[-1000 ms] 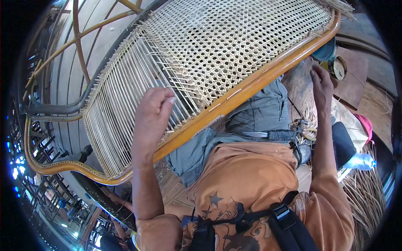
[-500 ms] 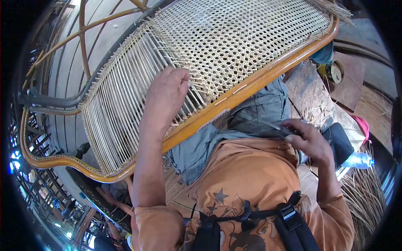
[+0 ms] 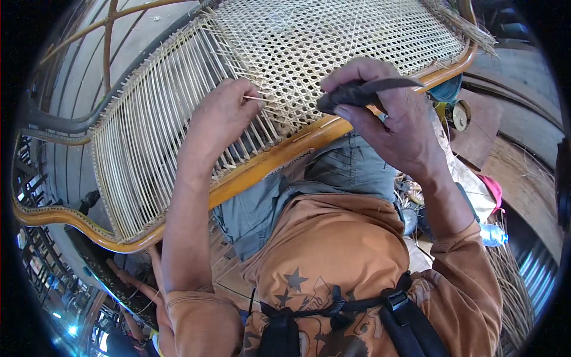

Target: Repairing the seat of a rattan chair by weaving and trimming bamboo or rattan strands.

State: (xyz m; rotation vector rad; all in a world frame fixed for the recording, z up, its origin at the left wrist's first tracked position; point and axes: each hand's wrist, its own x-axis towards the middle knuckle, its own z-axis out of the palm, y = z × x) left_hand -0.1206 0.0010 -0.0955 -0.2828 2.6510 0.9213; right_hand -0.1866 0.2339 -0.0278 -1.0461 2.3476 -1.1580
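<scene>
Across my lap lies a woven cane panel (image 3: 357, 44), set in a glossy orange-brown rattan frame (image 3: 244, 185). Its right part is a dense open-hole weave; on the left only parallel strands (image 3: 143, 131) are strung. My left hand (image 3: 217, 122) is over the edge between the two, thumb and fingers pinched on a thin pale cane strand (image 3: 252, 97). To its right, above the woven part and the near rail, my right hand (image 3: 410, 134) grips a knife (image 3: 342, 98) by its dark handle. The knife's curved dark blade points right, away from the left hand.
Loose cane ends (image 3: 461, 24) hang at the panel's far right corner. On my right are an open tin (image 3: 460, 115), a clear plastic bottle (image 3: 492, 235) and a bundle of long cane strips (image 3: 505, 279). Another person's arm (image 3: 140, 285) shows at lower left.
My right hand has risen from beside my lap to above the panel, bringing the knife with it; the blade now points right. The left hand stays near the weave's edge, pinching a strand.
</scene>
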